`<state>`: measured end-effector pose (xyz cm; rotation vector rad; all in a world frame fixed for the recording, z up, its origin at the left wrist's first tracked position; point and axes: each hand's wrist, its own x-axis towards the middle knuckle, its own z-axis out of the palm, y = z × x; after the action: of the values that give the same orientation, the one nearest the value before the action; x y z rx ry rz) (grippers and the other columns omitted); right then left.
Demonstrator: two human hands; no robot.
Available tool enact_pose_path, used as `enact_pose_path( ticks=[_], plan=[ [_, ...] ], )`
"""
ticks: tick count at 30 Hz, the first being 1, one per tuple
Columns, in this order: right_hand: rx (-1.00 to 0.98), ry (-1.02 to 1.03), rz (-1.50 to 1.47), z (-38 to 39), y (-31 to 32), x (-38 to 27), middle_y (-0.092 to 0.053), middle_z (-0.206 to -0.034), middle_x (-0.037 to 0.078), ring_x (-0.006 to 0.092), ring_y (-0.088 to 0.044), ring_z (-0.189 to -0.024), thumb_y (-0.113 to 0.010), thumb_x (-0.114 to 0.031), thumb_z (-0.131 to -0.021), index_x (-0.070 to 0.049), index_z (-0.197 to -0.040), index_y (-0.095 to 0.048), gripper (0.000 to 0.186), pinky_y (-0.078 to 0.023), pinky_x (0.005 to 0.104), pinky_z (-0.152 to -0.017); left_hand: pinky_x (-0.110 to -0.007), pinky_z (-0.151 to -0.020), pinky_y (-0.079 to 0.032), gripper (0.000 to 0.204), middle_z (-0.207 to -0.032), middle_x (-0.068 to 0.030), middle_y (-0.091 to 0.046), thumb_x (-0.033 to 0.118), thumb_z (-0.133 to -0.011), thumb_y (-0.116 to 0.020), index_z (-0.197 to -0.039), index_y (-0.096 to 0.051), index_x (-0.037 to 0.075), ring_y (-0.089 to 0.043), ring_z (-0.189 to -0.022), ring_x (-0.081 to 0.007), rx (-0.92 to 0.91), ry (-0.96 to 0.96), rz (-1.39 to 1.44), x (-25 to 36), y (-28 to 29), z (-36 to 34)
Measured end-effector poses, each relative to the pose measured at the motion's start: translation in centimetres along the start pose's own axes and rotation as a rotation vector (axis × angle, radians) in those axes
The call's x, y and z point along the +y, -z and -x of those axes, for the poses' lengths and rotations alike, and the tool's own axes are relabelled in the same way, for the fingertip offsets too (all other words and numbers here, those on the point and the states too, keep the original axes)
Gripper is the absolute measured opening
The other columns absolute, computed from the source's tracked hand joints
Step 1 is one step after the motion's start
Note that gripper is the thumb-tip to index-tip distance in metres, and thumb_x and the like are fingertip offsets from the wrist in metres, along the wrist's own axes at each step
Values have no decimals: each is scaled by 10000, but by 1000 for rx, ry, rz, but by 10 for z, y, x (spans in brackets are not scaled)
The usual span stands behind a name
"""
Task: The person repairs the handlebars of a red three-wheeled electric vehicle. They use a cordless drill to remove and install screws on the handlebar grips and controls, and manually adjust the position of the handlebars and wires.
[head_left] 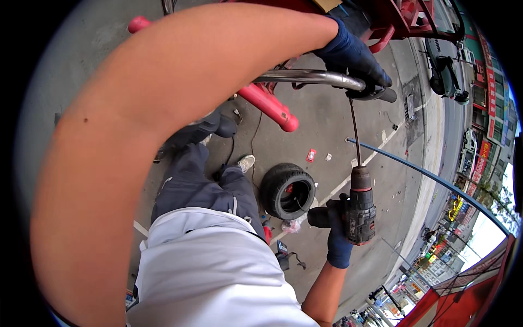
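Observation:
My left hand (357, 60), in a dark blue glove, is wrapped over the end of a chrome handlebar (313, 77) at the upper right, by its black grip and clamp (373, 94). Below it, my right hand (339, 234), gloved the same way, grips the handle of a dark cordless drill (362, 212) pointing away from me. A long thin driver bit (356, 128) runs from the drill's chuck up to the underside of the clamp. The fingers of my left hand partly hide the clamp, and I cannot make out the screw.
Small black tyres (289, 191) lie stacked on the pavement near my feet. A red padded bar (268, 107) juts out below the handlebar. Red vehicle framework (406, 19) stands at the top. A blue pole (436, 177) slants across the right, before a street with parked vehicles.

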<state>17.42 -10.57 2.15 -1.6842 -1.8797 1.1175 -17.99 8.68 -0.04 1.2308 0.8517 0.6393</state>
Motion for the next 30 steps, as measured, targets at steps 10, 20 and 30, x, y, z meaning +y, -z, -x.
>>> enact_pose_path(
  ticks=[10, 20, 30],
  plan=[
    [-49, 55, 11, -9, 5, -3, -673, -988, 75, 176, -636, -949, -686, -54, -842, -27, -1242, -538, 428, -506, 354, -878, -291, -576, -440, 504, -654, -31, -596, 395, -1019, -342, -745, -644, 99, -549, -574, -146, -143, -165, -74, 0, 7, 12],
    [-82, 167, 239, -20, 25, 12, -660, -974, 61, 163, -620, -935, -689, -67, -848, -29, -1228, -549, 407, -485, 341, -879, -319, -506, -439, 407, -648, -60, -597, 332, -977, -405, -778, -643, 68, -550, -523, -177, 63, -143, 18, -1, -7, 10],
    [-145, 82, -8, -30, 23, 5, -631, -1044, 56, 169, -610, -956, -711, -95, -834, -44, -1229, -554, 428, -481, 346, -883, -326, -506, -437, 411, -637, -85, -597, 308, -975, -392, -780, -639, 42, -547, -514, -197, -56, -143, 89, -5, -2, 16]
  ],
)
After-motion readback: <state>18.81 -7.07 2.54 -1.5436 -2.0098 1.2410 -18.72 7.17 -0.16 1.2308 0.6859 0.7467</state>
